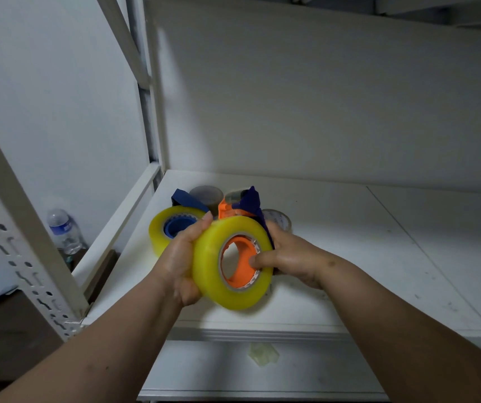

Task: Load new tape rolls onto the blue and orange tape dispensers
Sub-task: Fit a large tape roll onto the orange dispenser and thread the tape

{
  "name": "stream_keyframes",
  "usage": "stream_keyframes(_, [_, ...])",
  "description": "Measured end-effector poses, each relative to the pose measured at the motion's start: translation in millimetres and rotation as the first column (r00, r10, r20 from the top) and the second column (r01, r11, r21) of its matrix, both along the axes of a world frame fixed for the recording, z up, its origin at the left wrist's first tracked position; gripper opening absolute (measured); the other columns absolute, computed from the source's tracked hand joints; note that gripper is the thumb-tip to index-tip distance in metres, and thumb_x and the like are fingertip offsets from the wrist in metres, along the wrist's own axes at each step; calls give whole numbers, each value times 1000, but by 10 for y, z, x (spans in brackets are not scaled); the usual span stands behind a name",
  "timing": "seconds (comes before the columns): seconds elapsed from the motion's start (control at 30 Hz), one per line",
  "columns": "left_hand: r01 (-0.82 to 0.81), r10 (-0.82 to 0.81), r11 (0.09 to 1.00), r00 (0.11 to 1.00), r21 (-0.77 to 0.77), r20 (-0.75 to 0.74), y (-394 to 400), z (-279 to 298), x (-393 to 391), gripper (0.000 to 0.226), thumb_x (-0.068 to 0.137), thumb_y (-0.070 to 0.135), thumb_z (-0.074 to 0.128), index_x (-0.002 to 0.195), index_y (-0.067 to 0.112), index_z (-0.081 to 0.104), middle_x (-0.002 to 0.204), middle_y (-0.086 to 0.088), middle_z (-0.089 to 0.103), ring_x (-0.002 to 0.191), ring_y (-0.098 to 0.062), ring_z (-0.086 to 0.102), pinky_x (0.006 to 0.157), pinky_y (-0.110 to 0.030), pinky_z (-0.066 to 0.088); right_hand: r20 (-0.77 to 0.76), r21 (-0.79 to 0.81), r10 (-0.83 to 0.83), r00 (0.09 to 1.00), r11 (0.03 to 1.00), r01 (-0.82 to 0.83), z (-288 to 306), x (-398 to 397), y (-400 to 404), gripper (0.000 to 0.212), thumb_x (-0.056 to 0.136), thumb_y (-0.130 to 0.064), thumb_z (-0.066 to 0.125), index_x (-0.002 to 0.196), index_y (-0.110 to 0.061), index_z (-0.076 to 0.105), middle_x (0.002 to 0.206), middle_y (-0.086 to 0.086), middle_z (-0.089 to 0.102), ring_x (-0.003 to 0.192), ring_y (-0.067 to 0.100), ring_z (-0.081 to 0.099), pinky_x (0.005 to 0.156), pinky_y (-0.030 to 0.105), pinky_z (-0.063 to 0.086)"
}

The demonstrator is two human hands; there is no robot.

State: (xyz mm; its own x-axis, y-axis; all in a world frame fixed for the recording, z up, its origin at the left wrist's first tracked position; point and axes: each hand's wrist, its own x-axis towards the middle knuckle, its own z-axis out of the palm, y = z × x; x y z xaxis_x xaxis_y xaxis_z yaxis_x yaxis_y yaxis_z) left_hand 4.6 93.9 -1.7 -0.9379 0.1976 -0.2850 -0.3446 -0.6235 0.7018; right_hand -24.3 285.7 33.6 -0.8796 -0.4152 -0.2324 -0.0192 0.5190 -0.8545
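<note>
Both hands [185, 257] [288, 258] grip yellow tape roll [213, 266] on orange dispenser [240, 263]; roll axis faces camera.

A white metal shelving unit [349, 234] is filling the space around and beyond the hands, its back panel [320, 97] rising behind them. Left of the hands, a slotted upright [21, 257] is slanting past a plain white wall [44, 97]. Dim light is pooling on the shelf.

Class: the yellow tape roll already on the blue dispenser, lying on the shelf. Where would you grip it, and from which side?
Probably grip the yellow tape roll across its outer rim from above: its upper curve is exposed, and the blue dispenser fills its core.
</note>
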Motion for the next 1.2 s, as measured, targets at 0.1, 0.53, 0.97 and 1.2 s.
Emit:
stream_keyframes(0.1, [-29, 28, 1000, 996, 8, 81, 26, -44, 17, 46, 78, 54, 65, 88, 12, 82, 90, -15, 78, 75, -33, 76, 67, -48, 59, -44, 102, 10, 999, 995, -6, -47, 18, 2, 68, 74, -25, 76, 130, -25, 37, 119, 6, 59, 106, 25, 60, 91, 47, 52])
stream_keyframes(0.53, [79, 19, 932, 964, -354, 266, 127, -21, 60, 50, 83, 63, 59, 104, 21, 74, 93, -11, 79, 76, -28, 77, 54, -39, 60, -152, 439, -34, 988, 893, 99, -127, -197, 11, 67, 65, -35, 68, 126, -24, 43, 107, 3, 61, 88, 17, 60, 76, 36, 57])
stream_keyframes(0.97, [295, -176, 377, 953, -878, 245, 195, 120, -52, 48, 92, 32, 61, 135, 20, 43, 115, -12, 60, 85, -30, 71, 61, -39, 62, -247, 589, -22, 969, 791, 168, -294, -508, 28, 39, 71, -36, 66, 104, -18, 56, 100, 6, 62, 87, 21, 58, 69, 28, 50])
stream_keyframes(1.2, [238, -217, 484, 965, -842, 148, 248, 46, -253, 35, 90, 13, 62, 115, 32, 46, 106, -7, 68, 85, -28, 74, 68, -38, 64, -327, 586, -38, 944, 775, 234, -375, -761, 136, 19, 73, -31, 65, 78, -21, 48, 68, -6, 47, 64, 14, 48, 47, 23, 33])
